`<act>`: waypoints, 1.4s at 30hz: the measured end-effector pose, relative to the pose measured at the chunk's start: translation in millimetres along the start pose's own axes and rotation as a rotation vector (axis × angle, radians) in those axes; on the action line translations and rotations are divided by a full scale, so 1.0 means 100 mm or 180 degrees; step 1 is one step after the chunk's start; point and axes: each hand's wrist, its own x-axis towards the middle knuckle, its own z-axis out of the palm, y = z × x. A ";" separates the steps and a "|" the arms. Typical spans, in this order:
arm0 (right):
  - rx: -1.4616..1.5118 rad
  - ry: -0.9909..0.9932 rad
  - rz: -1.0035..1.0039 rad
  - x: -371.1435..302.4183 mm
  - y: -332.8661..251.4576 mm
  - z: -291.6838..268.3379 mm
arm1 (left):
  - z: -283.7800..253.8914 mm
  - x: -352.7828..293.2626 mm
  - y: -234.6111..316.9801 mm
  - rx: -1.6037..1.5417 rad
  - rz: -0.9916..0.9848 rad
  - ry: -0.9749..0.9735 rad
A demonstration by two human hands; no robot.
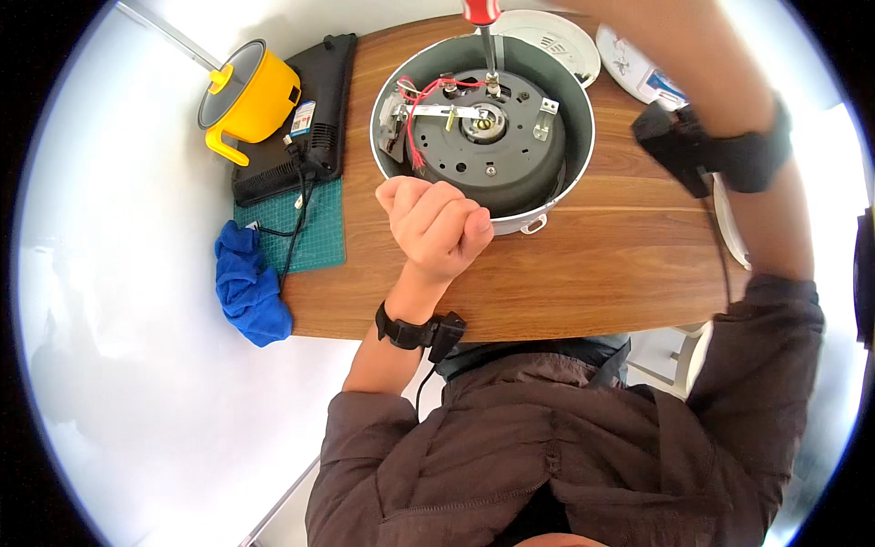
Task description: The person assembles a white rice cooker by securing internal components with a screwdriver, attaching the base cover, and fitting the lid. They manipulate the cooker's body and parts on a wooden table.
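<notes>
The round grey upturned cooker base [483, 128] sits at twelve o'clock on the wooden bench [592, 273]. The left hand [436, 223], fisted, touches its rim; the right hand is hidden above a red-handled screwdriver [485, 36], grip untellable.

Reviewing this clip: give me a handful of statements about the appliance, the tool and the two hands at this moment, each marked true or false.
1. The round appliance lies with its underside up, red wires exposed. True.
2. A red-handled screwdriver stands tip-down on the appliance's underside. True.
3. The left hand grips the screwdriver. False: it is a closed fist at the appliance's near rim, holding no tool.
4. The yellow pot sits inside the appliance. False: it stands apart at the table's far left, on a black device.
5. A blue cloth lies at the table's left edge. True.
</notes>
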 end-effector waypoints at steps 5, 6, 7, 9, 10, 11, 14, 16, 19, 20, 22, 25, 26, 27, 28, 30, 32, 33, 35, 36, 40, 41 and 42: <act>-0.0212 -0.0793 -0.0555 0.22 0.01 -0.31 | -0.03 0.02 0.01 0.0049 0.0022 -0.0029; -0.0031 -0.1011 -0.0607 0.24 0.03 -0.36 | -0.03 0.03 0.00 0.0031 0.0031 -0.0041; 0.0128 -0.1251 -0.0638 0.26 0.03 -0.43 | -0.01 0.02 0.00 -0.0007 -0.0005 -0.0004; 0.0753 -0.1545 -0.0930 0.28 0.21 -0.48 | -0.01 0.02 -0.01 -0.0007 -0.0041 0.0043; 0.1067 -0.1715 -0.1060 0.29 0.27 -0.53 | -0.02 0.02 -0.01 -0.0004 -0.0026 0.0077; 0.1179 -0.1948 -0.0933 0.32 0.31 -0.55 | -0.02 0.03 -0.02 -0.0002 -0.0013 0.0111; 0.0618 -0.2834 -0.0427 0.54 0.24 -0.70 | -0.01 0.04 0.00 -0.0056 -0.0020 0.0135; 0.0307 -0.3282 -0.0259 0.68 0.18 -0.74 | 0.01 0.03 0.01 -0.0150 -0.0032 0.0141; 0.0366 -0.3368 -0.0558 0.80 0.11 -0.60 | 0.01 0.02 -0.01 -0.0180 -0.0018 0.0190; 0.0536 -0.3318 -0.0751 0.82 0.12 -0.54 | 0.01 0.02 -0.04 -0.0171 -0.0012 0.0207; 0.1342 -0.3135 -0.1438 0.78 0.24 -0.45 | 0.00 0.02 -0.02 -0.0154 -0.0039 0.0179; 0.1864 -0.3036 -0.1607 0.74 0.20 -0.59 | 0.01 0.03 0.01 -0.0253 -0.0093 0.0232; 0.1560 -0.3331 -0.1298 0.82 0.10 -0.65 | 0.01 0.02 -0.01 -0.0285 -0.0105 0.0250; 0.1207 -0.3608 -0.0982 0.90 0.01 -0.72 | 0.00 0.02 -0.01 -0.0312 -0.0085 0.0234; 0.0543 -0.4090 -0.0574 1.07 -0.14 -0.78 | 0.01 0.02 -0.01 -0.0346 -0.0091 0.0232; 0.0037 -0.4258 -0.0481 1.13 -0.25 -0.80 | 0.01 0.02 -0.01 -0.0376 -0.0093 0.0204; 0.0551 -0.3768 -0.1191 1.00 -0.08 -0.60 | -0.01 -0.01 -0.04 -0.0309 -0.0188 0.0243; 0.0819 -0.3535 -0.1511 0.94 -0.07 -0.53 | -0.02 -0.01 -0.05 -0.0306 -0.0191 0.0241; 0.1282 -0.3484 -0.0326 0.92 -0.13 -0.59 | 0.00 -0.03 -0.04 -0.0317 -0.0237 0.0246; 0.1068 -0.3472 -0.0542 0.88 -0.07 -0.56 | 0.01 -0.04 -0.03 -0.0321 -0.0267 0.0250; -0.0101 -0.3875 -0.0277 0.87 -0.20 -0.65 | 0.01 0.01 -0.03 -0.0289 -0.0118 0.0247; -0.0151 -0.4048 -0.0258 0.93 -0.26 -0.69 | 0.01 0.00 -0.03 -0.0278 -0.0111 0.0261; -0.0199 -0.4223 -0.0244 0.98 -0.31 -0.72 | 0.01 0.01 -0.04 -0.0250 -0.0096 0.0263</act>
